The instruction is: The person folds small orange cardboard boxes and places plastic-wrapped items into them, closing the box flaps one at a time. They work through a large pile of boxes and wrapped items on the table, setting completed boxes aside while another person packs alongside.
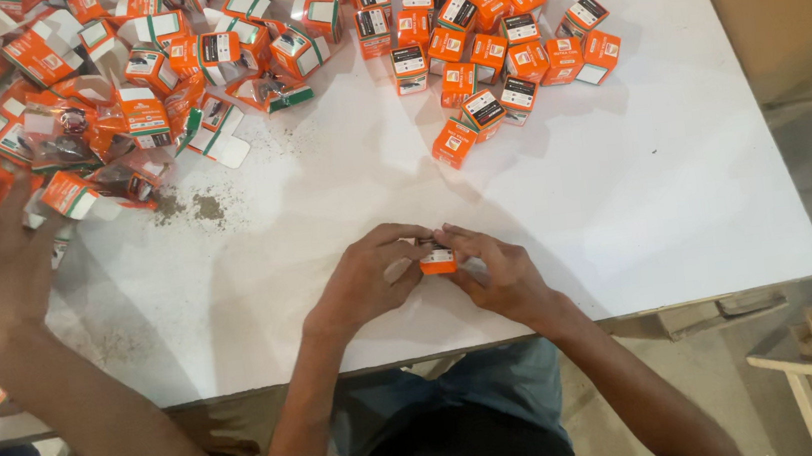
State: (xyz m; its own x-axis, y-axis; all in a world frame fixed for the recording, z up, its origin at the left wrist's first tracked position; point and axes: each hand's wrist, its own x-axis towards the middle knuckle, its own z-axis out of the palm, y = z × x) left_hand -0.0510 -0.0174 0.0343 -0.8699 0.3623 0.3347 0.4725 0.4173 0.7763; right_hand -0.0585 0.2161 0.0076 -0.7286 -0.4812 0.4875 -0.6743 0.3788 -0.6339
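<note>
White table (623,185): heap of open orange boxes (60,93) far left, closed orange boxes (498,47) far centre. Co-worker's hand (3,265) at left edge. Near centre, left hand (367,282) and right hand (496,274) both pinch one small orange box (436,258), clamped between fingertips.
</note>
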